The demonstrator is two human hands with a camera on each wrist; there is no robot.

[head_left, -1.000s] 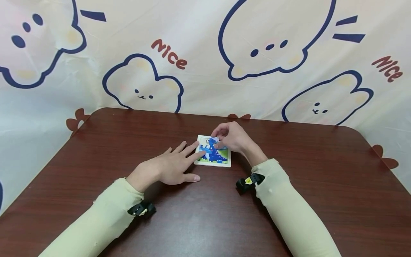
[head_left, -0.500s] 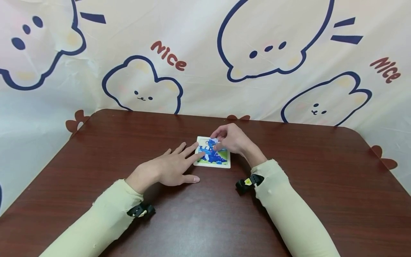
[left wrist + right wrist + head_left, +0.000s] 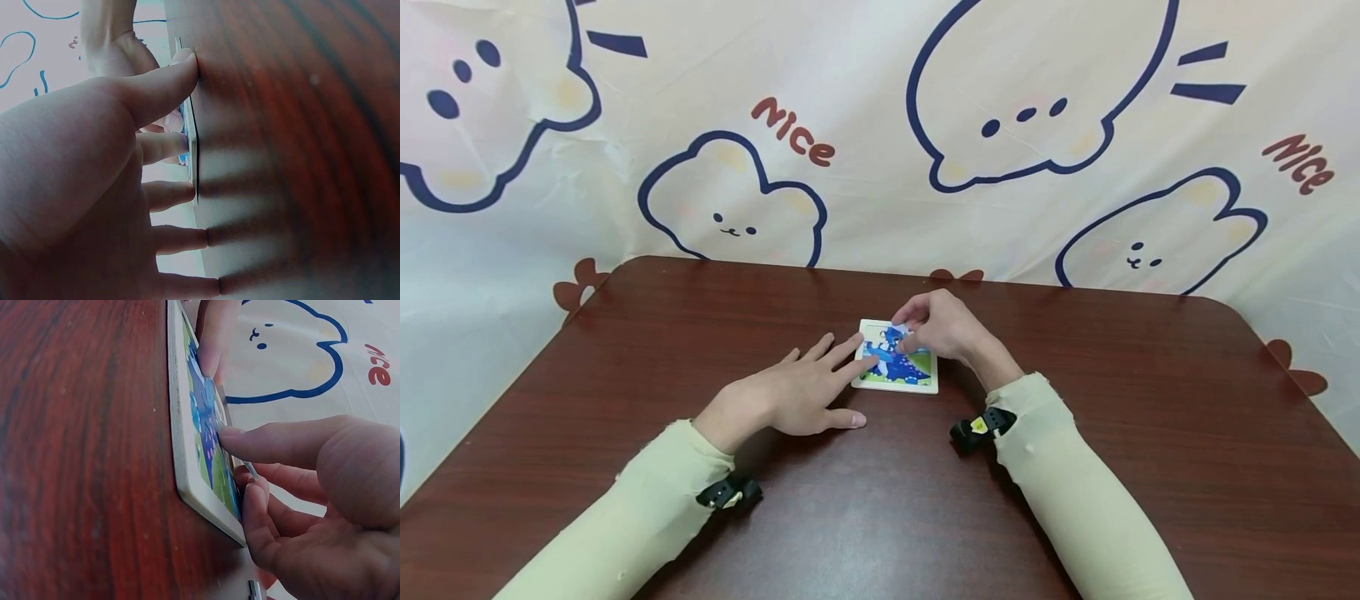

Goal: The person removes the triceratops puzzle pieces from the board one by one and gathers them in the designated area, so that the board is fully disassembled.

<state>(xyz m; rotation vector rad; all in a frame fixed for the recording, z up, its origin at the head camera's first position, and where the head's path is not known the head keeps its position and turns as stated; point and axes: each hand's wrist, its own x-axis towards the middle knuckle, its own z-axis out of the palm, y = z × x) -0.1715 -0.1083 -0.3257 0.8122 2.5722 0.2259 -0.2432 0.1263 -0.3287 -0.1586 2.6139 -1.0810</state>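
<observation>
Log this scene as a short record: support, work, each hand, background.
Support: dark wood-grain table
Work: square dinosaur puzzle with a pale frame, lying on the table
Left hand: fingers spread; index fingertip on the picture, middle fingertip at the left edge
Right hand: thumb and fingers at the far right part, apparently pinching a puzzle piece
Background: pale cartoon-print cloth reading "Nice"

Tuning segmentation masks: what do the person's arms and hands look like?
Long pale yellow-green fabric sleeves cover both forearms. Each wrist bears a small black device with a yellowish patch. Left hand and right hand are bare.
</observation>
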